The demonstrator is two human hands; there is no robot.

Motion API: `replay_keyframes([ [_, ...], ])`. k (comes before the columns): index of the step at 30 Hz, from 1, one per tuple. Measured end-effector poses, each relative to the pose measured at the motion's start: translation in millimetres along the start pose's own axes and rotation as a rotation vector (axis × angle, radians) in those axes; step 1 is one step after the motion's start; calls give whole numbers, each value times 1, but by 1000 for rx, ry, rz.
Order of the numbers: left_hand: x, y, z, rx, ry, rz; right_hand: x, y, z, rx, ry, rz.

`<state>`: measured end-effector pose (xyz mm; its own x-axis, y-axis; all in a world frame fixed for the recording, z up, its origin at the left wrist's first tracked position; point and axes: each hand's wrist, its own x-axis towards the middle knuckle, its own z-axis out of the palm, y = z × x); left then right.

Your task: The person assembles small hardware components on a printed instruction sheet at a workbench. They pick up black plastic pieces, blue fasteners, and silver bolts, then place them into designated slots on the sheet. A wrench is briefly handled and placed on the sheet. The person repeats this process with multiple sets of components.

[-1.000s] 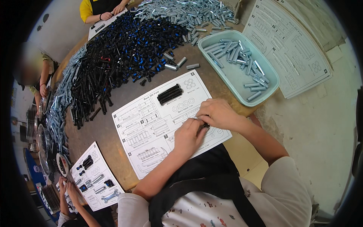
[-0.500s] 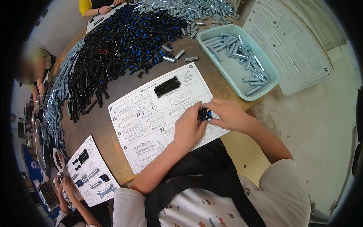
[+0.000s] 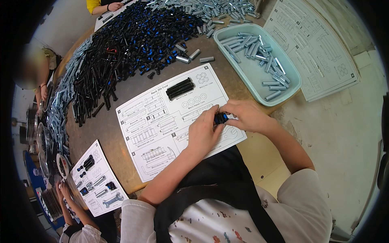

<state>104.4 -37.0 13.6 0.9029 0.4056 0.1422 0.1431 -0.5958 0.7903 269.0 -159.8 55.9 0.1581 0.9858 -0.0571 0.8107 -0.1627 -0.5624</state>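
My left hand [image 3: 206,128] and my right hand [image 3: 248,116] meet over a printed parts sheet [image 3: 162,105], closed around a small bunch of short black bolts with blue patches [image 3: 221,118]. Fingers of both hands press the bunch from either side, and its lower part is hidden. Upper on the same sheet, several long black bolts [image 3: 180,88] lie side by side on their own. The sheet carries line drawings of bolts, nuts, washers and sleeves.
A large heap of black bolts [image 3: 133,48] covers the table's far side, with silver sleeves [image 3: 202,8] behind and wrenches [image 3: 67,85] at left. A pale green tray [image 3: 259,91] of sleeves stands right. Co-workers' hands [image 3: 67,190] are at left and far; another laid-out sheet [image 3: 95,202] lies lower left.
My hands stay together on the bolt bunch, with the fingers shifting slightly around it. The view has moved a little. At lower left, a co-worker's hands have shifted.
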Motion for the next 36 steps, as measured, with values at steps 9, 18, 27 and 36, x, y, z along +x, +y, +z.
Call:
replay_keyframes([
  [9, -51, -66, -118, 442, 449, -52, -13, -5, 13, 39, 384, 172],
  [18, -152, -100, -148, -182, 645, -540, -10, -27, 37, 244, 404, 279],
  [27, -38, -93, -181, 364, 518, -141, 91, -56, 0, -91, 410, -114],
  [36, 109, -137, -144, 457, 336, -157, 261, -31, 40, -655, 450, -361],
])
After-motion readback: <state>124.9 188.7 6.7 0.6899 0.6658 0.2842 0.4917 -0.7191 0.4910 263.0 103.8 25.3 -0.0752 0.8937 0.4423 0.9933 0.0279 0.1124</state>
